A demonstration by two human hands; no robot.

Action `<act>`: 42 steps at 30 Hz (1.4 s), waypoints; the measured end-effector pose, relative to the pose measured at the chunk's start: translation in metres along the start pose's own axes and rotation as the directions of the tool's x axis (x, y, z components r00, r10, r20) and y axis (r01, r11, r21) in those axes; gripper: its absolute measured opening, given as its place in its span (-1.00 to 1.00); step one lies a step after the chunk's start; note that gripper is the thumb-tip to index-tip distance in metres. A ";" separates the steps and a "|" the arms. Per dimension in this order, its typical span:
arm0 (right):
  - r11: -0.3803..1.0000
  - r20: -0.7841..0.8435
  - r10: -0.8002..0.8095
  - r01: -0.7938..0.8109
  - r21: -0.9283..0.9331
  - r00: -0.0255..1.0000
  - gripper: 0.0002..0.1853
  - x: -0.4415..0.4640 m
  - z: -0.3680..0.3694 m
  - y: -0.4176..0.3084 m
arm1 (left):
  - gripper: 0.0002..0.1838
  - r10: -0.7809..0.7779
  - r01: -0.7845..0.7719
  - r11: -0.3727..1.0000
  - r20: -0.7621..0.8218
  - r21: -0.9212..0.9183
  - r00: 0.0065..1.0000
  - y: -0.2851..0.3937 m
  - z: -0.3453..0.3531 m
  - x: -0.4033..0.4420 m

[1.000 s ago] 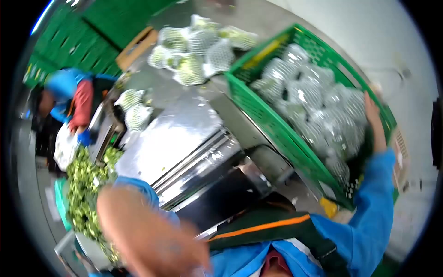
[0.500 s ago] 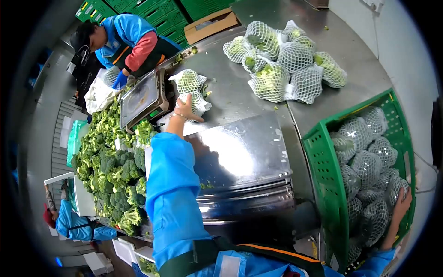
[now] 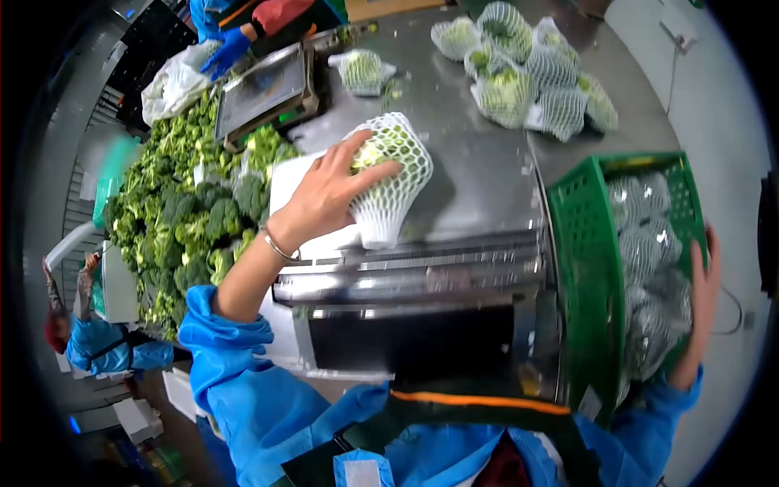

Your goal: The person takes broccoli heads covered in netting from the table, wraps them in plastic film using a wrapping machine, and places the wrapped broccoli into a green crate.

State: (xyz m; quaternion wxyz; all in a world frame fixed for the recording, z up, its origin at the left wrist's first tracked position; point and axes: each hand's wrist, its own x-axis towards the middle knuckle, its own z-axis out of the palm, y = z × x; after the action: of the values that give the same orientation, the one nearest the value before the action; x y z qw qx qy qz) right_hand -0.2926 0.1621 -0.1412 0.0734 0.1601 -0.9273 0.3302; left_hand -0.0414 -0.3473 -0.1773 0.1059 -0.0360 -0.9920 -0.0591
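Observation:
My left hand (image 3: 329, 187) is closed around a broccoli head in a white foam net (image 3: 398, 166), held over the metal table in front of me. The net's bunched end points down toward me. At the far right, my right hand (image 3: 704, 280) lies along the side rim of a green crate (image 3: 586, 284), fingers stretched and apart. Inside that crate are several netted, wrapped heads (image 3: 649, 243). Another netted head (image 3: 363, 71) sits beyond my left hand, beside a weighing scale (image 3: 264, 93).
Loose broccoli (image 3: 195, 219) is heaped on the left. Several netted heads (image 3: 507, 93) lie together at the back right. A metal-edged machine (image 3: 422, 276) runs across the near side. A co-worker's blue-gloved hand (image 3: 227, 50) is beside a white bag (image 3: 174, 85); another person (image 3: 114, 341) stands far left.
My left hand has picked up one of two netted heads by the scale and brought it toward me. My right hand has shifted up along the crate's side. The view has turned.

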 end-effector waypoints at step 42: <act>0.534 0.352 -0.842 0.535 0.655 0.409 -0.05 0.002 0.352 -0.212 | 0.10 -0.152 0.073 0.555 -0.014 -0.829 0.988 -0.083 0.084 -0.028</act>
State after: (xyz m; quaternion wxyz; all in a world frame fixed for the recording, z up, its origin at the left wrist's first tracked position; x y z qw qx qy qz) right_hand -0.2321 -0.2173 -0.2871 -0.1496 0.6525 -0.6309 0.3922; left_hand -0.0380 -0.4206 -0.2735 0.1145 -0.0151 -0.8438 -0.5241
